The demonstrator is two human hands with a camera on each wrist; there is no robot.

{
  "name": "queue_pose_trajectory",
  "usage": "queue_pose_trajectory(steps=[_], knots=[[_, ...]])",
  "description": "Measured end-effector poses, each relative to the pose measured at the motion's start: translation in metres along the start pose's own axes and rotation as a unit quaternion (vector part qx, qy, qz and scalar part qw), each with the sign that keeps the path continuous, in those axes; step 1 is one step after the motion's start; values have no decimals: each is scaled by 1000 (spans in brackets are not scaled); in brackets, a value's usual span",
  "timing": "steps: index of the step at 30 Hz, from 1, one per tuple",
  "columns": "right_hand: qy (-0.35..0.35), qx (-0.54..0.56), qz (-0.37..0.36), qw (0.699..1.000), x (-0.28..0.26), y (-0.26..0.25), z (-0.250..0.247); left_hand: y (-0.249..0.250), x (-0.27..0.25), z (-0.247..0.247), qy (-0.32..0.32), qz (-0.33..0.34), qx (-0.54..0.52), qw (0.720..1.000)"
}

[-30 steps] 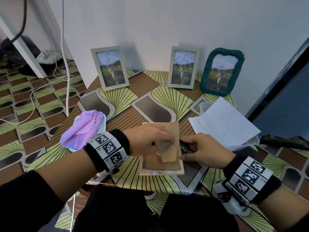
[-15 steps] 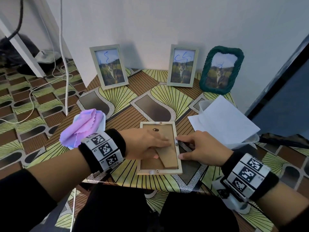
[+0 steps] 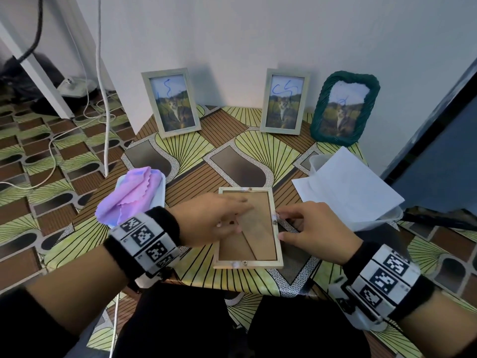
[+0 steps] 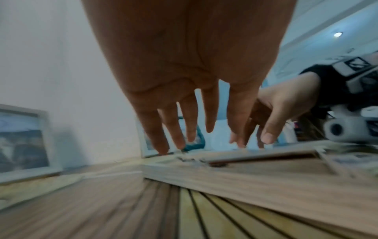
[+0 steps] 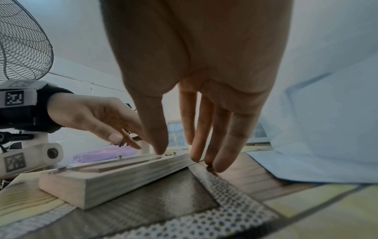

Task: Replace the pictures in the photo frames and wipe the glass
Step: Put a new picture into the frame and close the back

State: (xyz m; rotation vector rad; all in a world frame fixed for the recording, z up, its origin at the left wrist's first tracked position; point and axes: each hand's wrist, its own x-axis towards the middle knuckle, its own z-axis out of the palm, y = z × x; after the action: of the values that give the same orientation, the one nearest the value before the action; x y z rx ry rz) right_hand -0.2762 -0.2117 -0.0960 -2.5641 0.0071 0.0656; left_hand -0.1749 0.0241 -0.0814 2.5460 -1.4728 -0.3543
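Left hand [image 3: 214, 220] flat, fingers straight, pressing brown backing of face-down wooden frame [image 3: 248, 263] at table [image 3: 232, 282] front centre. Right hand [image 3: 313, 229] fingers relaxed, index tip at frame's right rail clip.
Left wrist view: fingers [image 4: 155, 137] extended, tips touching frame [image 4: 235, 182].
Right wrist view: thumb [image 5: 155, 129] on frame rail [image 5: 126, 179], other fingertips on table beside it, nothing gripped.

Your left hand [image 3: 214, 220] lies palm down with straight, spread fingers [image 4: 174, 129]. Your right hand [image 3: 312, 228] is also palm down, fingers [image 5: 223, 137] straight and pointing toward the left hand, thumb apart. Both forearms reach forward, each wrist wearing a marked band.
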Motion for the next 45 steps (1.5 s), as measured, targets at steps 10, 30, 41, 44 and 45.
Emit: queue_pose_trajectory(steps=[10, 30, 41, 44, 45], knots=[[3, -60, -2, 998, 8, -10, 5, -9, -48, 17, 105, -120, -21, 987], [-13, -78, 6, 997, 11, -16, 13, -12, -39, 29, 37, -160, -74, 984], [30, -40, -7, 999, 12, -12, 7, 11, -53, 27, 109, -109, -19, 988], [82, -14, -21, 996, 24, -11, 0, 20, -64, 24, 101, -44, -16, 994], [85, -12, -36, 996, 29, -11, -2, 22, -68, 23, 73, -25, -7, 997]])
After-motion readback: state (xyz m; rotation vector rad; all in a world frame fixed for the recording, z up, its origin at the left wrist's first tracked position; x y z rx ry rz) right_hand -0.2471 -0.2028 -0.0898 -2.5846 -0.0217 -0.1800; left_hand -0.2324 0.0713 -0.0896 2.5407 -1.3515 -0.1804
